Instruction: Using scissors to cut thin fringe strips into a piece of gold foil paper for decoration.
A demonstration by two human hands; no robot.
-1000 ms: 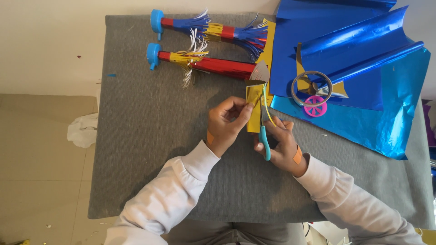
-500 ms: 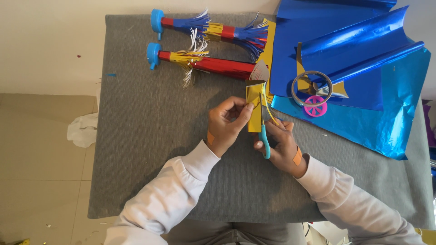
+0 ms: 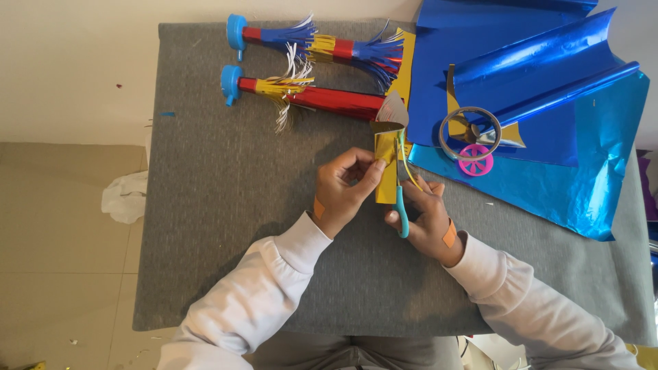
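Cutting at frame centre: left hand (image 3: 346, 188) pinches a gold foil strip (image 3: 386, 168) upright over the grey tabletop (image 3: 226, 226); right hand (image 3: 428, 219) grips teal-handled scissors (image 3: 401, 212) against the strip's edge. Two fringed party horns (image 3: 308, 68) lie upper left, blue foil sheets (image 3: 548, 137) upper right.

Party craft clutter on a grey counter (image 3: 226, 226)

At twelve o'clock lie two fringed foil horns (image 3: 308, 68) with blue mouthpieces; at two o'clock, blue foil sheets (image 3: 548, 130), a tape ring (image 3: 470, 133) and a pink wheel (image 3: 475, 164). At nine o'clock, crumpled white plastic (image 3: 125, 196) sits on the floor.
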